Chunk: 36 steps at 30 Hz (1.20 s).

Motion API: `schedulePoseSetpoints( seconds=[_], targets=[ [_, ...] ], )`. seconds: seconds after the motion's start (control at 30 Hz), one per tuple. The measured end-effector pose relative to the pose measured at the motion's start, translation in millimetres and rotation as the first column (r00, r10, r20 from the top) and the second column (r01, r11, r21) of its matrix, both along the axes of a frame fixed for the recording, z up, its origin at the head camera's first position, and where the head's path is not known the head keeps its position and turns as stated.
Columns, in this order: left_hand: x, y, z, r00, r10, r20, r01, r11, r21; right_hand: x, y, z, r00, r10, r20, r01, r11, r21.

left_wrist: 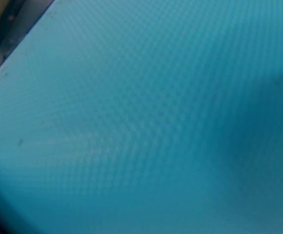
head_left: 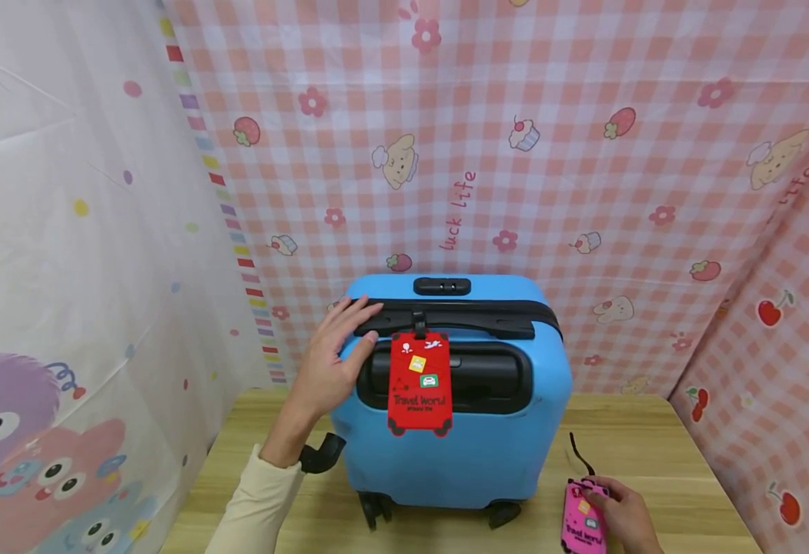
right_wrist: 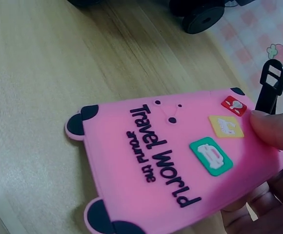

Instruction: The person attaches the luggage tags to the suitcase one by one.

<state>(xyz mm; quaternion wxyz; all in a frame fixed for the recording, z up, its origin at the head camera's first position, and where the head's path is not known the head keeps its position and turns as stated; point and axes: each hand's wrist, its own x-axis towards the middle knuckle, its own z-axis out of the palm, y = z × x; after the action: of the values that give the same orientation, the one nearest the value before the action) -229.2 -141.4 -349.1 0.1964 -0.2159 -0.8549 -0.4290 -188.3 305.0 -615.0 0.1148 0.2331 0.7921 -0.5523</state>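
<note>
A light blue suitcase (head_left: 446, 469) with black wheels stands upright on the wooden table. From its black handle hangs a red luggage tag (head_left: 420, 385) reading "Travel World". My left hand (head_left: 331, 362) rests on the suitcase's upper left corner, its fingers lying straight along the edge by the handle. At the lower right, my right hand (head_left: 622, 512) pinches a pink luggage tag (right_wrist: 156, 156) near its strap end, thumb on top. The tag's black strap (right_wrist: 273, 85) sticks out loose, with its buckle end showing. The blurred blue suitcase shell (left_wrist: 141, 117) fills the left wrist view.
The suitcase stands on a wooden table (head_left: 643, 446). Behind it hangs a pink checked cloth (head_left: 556, 192), with a white cartoon cloth (head_left: 99, 254) at the left. A black combination lock (head_left: 442, 286) sits on top of the suitcase.
</note>
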Motion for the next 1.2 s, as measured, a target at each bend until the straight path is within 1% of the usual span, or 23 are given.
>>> schedulePoseSetpoints(
  seconds=[0.4, 0.5, 0.6, 0.7, 0.8, 0.97, 1.07, 1.13, 1.2],
  targets=[
    [-0.3, 0.2, 0.1, 1.000, 0.005, -0.005, -0.005, 1.000, -0.004, -1.1, 3, 6.0, 0.999, -0.044, 0.013, 0.045, 0.997, -0.057],
    [-0.7, 0.2, -0.2, 1.000, 0.007, -0.008, -0.007, 1.000, -0.009, -1.7, 3, 8.3, 0.999, -0.041, 0.008, 0.041, 0.999, -0.035],
    [-0.4, 0.1, -0.2, 1.000, 0.005, -0.012, -0.005, 1.000, -0.010, -2.4, 3, 12.5, 0.999, -0.015, -0.033, 0.015, 1.000, 0.009],
    [0.3, -0.3, -0.1, 1.000, 0.002, -0.013, -0.003, 1.000, -0.006, -2.5, 3, 19.5, 0.996, 0.009, -0.090, -0.004, 0.998, 0.056],
    [0.0, -0.7, -0.3, 1.000, 0.006, -0.014, -0.006, 1.000, -0.004, -3.3, 5, 28.9, 0.990, 0.023, -0.142, -0.012, 0.997, 0.080],
    [-1.1, -0.3, -0.5, 1.000, 0.014, -0.014, -0.014, 1.000, -0.010, -4.6, 9, 43.2, 0.984, 0.018, -0.176, -0.001, 0.995, 0.101],
    [-0.8, -0.1, -0.3, 1.000, 0.011, -0.012, -0.011, 1.000, -0.009, -5.2, 10, 52.7, 0.981, 0.003, -0.193, 0.021, 0.992, 0.120],
    [-0.5, -0.3, -0.4, 1.000, 0.009, -0.009, -0.009, 1.000, -0.005, -5.8, 10, 60.8, 0.975, -0.011, -0.222, 0.042, 0.990, 0.133],
    [-0.2, -0.5, -0.3, 1.000, 0.008, -0.006, -0.008, 1.000, 0.000, -6.8, 8, 70.0, 0.967, -0.043, -0.249, 0.079, 0.988, 0.135]
  ],
)
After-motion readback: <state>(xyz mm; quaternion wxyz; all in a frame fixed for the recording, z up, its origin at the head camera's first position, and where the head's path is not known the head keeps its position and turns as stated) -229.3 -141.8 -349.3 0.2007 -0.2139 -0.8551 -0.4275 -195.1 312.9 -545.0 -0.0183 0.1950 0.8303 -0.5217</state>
